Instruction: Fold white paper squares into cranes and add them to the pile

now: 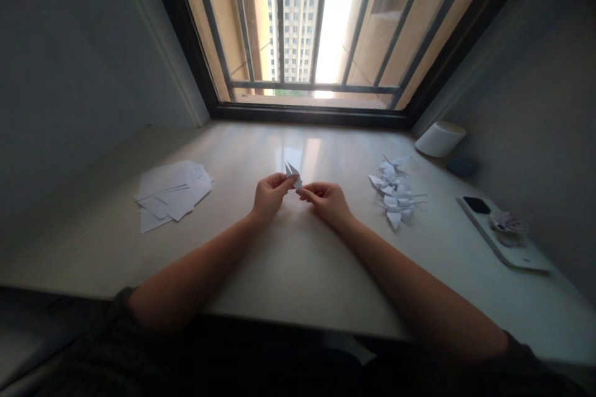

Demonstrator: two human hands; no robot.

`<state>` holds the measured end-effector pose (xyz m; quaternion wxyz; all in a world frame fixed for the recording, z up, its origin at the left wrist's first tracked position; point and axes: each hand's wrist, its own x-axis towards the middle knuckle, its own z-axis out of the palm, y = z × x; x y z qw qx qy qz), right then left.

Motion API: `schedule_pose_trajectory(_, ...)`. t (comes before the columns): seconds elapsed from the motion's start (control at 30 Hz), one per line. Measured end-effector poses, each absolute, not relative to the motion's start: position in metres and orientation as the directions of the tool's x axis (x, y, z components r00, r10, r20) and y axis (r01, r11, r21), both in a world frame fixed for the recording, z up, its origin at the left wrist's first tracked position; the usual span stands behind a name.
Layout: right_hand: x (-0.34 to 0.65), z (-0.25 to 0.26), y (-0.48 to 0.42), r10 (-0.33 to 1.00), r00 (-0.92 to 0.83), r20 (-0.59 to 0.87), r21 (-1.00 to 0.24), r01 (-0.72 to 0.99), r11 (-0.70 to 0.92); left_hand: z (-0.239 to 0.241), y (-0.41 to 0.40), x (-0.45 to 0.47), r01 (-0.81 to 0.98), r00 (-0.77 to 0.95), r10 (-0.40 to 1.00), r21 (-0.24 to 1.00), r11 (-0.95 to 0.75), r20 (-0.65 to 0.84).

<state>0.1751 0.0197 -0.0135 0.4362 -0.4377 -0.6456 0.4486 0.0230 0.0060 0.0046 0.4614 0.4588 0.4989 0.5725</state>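
Note:
A small folded white paper piece (293, 175) is held above the middle of a pale sill-like table (298, 260). My left hand (270, 195) pinches it from the left, fingers closed on the fold. My right hand (327, 200) pinches its lower right end, fingers also closed. Two pointed tips of the paper stick up between the hands. Both forearms reach in from the near edge.
A loose stack of white paper sheets (170, 195) lies to the left. Several folded paper figures (395, 192) are piled to the right. Further right lie a phone (505, 232), a white cylinder (440, 138) and a small dark object (462, 167). A barred window (316, 31) stands behind.

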Motion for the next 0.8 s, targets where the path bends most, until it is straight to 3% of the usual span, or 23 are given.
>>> schedule_pose_trajectory(0.27,0.1753,-0.0111,0.0206,0.954,-0.254,0.162,-0.972,0.126,0.199,0.0033,0.0103,0.0171,-0.041,-0.157,0.987,0.998,-0.040,0.033)
schedule_pose_trajectory(0.5,0.1741,-0.0111,0.0218,0.931,-0.319,0.178,-0.982,0.009,0.190,0.0071,0.0107,0.0167,-0.125,-0.174,0.985,0.992,-0.012,-0.010)
schedule_pose_trajectory(0.8,0.1750,-0.0122,0.0211,0.920,-0.329,0.213,-0.969,0.047,0.242,0.0089,0.0097,0.0178,-0.161,-0.171,0.984,0.987,0.022,-0.050)
